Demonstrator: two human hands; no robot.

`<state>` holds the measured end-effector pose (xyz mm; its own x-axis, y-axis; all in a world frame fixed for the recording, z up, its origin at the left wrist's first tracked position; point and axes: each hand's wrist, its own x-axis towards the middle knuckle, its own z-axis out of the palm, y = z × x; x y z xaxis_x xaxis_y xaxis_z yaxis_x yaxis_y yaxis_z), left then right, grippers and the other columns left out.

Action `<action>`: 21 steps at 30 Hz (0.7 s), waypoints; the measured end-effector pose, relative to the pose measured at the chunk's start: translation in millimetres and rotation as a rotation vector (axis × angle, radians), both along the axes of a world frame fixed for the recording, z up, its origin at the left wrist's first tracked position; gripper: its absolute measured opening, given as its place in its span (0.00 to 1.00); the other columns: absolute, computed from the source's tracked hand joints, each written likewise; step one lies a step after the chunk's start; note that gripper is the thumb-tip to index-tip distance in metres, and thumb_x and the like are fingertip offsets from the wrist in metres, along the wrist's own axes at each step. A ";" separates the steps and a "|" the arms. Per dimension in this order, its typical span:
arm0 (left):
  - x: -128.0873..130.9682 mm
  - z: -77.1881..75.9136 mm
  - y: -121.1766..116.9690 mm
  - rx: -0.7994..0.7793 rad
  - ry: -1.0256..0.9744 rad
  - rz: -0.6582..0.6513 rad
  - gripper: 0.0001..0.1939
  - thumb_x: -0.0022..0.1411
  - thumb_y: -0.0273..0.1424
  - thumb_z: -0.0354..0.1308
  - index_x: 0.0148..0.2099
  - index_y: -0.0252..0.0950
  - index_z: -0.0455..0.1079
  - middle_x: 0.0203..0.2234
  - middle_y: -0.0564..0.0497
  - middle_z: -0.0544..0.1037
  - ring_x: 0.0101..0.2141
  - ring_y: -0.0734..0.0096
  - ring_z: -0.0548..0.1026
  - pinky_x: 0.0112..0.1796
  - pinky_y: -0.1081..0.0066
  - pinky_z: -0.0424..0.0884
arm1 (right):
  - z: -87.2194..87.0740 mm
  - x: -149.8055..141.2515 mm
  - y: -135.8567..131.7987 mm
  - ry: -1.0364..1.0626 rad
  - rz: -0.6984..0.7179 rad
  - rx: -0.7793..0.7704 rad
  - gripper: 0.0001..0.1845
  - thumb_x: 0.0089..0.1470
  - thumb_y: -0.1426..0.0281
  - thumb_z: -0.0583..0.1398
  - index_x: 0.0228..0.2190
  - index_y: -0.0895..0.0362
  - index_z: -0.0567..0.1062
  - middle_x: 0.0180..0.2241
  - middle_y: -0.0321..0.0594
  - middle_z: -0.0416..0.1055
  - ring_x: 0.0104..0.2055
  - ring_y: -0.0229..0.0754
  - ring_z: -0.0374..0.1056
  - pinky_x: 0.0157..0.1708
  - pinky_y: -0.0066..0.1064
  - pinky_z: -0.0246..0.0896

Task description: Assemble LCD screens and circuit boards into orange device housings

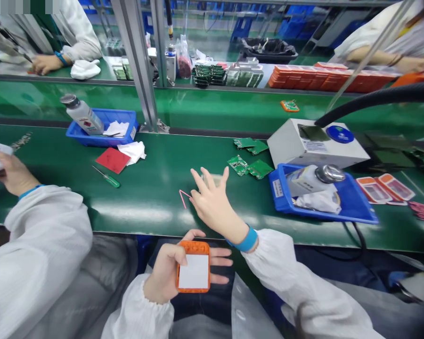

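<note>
My left hand [167, 268] is at the front edge, gripping an orange square frame with a white panel [194, 272]. The thumb presses on its face; the other fingers stick out behind it. Over the green bench, my right hand [214, 202] has its fingers spread, palm down. Beneath those fingertips lies a pale clear piece [215, 180], partly hidden; whether they touch it I cannot tell. A bent pink strip [183, 197] lies by the right thumb. Several green circuit boards [249, 165] rest just beyond the hand.
On the right are a blue tray [279, 202] with a bottle, a white box [304, 148] with a black hose, and orange frames [385, 188]. Left stand another blue tray [104, 113], a red sheet [113, 160], a screwdriver [111, 180] and a co-worker's hand [16, 172]. A conveyor [212, 110] runs behind.
</note>
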<state>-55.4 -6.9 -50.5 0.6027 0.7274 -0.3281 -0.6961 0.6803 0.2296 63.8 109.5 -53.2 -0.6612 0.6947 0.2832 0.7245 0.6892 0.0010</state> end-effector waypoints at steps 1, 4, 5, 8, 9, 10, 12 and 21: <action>-1.7 0.0 0.1 0.007 -0.029 0.009 0.30 0.33 0.25 0.47 0.46 0.35 0.60 0.48 0.29 0.74 0.50 0.42 0.71 0.50 0.39 0.57 | -4.2 -5.8 1.0 -0.021 0.004 0.001 0.07 0.54 0.76 0.59 0.28 0.62 0.77 0.61 0.59 0.56 0.62 0.69 0.50 0.51 0.81 0.31; -3.9 -1.5 0.7 -0.011 -0.075 0.002 0.24 0.35 0.26 0.48 0.40 0.34 0.63 0.46 0.31 0.75 0.45 0.40 0.75 0.47 0.42 0.61 | -12.3 -13.4 0.2 -0.020 0.012 0.000 0.06 0.50 0.80 0.59 0.28 0.63 0.78 0.59 0.60 0.59 0.60 0.68 0.53 0.51 0.82 0.28; -3.6 -2.4 0.7 -0.054 -0.054 0.004 0.20 0.36 0.27 0.49 0.38 0.33 0.65 0.44 0.32 0.77 0.41 0.41 0.77 0.46 0.44 0.63 | -13.4 -13.7 -0.8 -0.019 0.016 0.001 0.07 0.49 0.81 0.59 0.28 0.63 0.78 0.59 0.60 0.60 0.60 0.68 0.54 0.52 0.82 0.27; -1.0 -3.8 -0.5 -0.265 0.184 0.099 0.13 0.46 0.31 0.51 0.34 0.30 0.68 0.36 0.34 0.79 0.32 0.49 0.79 0.41 0.51 0.70 | -14.1 -12.2 -3.6 -0.016 0.030 0.010 0.08 0.48 0.83 0.58 0.30 0.64 0.77 0.58 0.59 0.61 0.60 0.66 0.55 0.52 0.81 0.28; 0.1 -3.5 -1.3 -0.322 0.291 0.155 0.12 0.49 0.31 0.52 0.34 0.29 0.69 0.35 0.35 0.80 0.31 0.52 0.79 0.41 0.53 0.71 | -14.1 -11.7 -4.1 -0.013 0.033 0.015 0.09 0.48 0.83 0.58 0.30 0.64 0.77 0.58 0.58 0.62 0.60 0.65 0.55 0.53 0.81 0.28; 0.9 -2.7 -2.2 -0.354 0.382 0.207 0.11 0.52 0.31 0.53 0.35 0.28 0.70 0.35 0.36 0.80 0.32 0.53 0.79 0.42 0.54 0.72 | -14.0 -11.2 -4.3 -0.007 0.033 0.023 0.09 0.50 0.83 0.57 0.31 0.64 0.77 0.57 0.58 0.62 0.59 0.64 0.56 0.53 0.81 0.29; 1.4 -0.1 -4.7 -0.334 0.479 0.270 0.12 0.55 0.30 0.54 0.40 0.28 0.70 0.37 0.36 0.80 0.37 0.52 0.79 0.44 0.53 0.72 | -13.7 -10.0 -4.4 0.018 0.026 0.041 0.09 0.53 0.82 0.56 0.32 0.63 0.76 0.56 0.56 0.65 0.58 0.62 0.58 0.54 0.80 0.30; -6.1 16.2 -17.7 0.019 0.251 0.048 0.23 0.60 0.28 0.57 0.56 0.35 0.56 0.48 0.33 0.74 0.46 0.47 0.75 0.40 0.47 0.74 | 22.0 10.0 -24.6 0.527 0.008 -0.017 0.06 0.59 0.76 0.57 0.31 0.59 0.73 0.40 0.42 0.77 0.44 0.46 0.71 0.61 0.67 0.37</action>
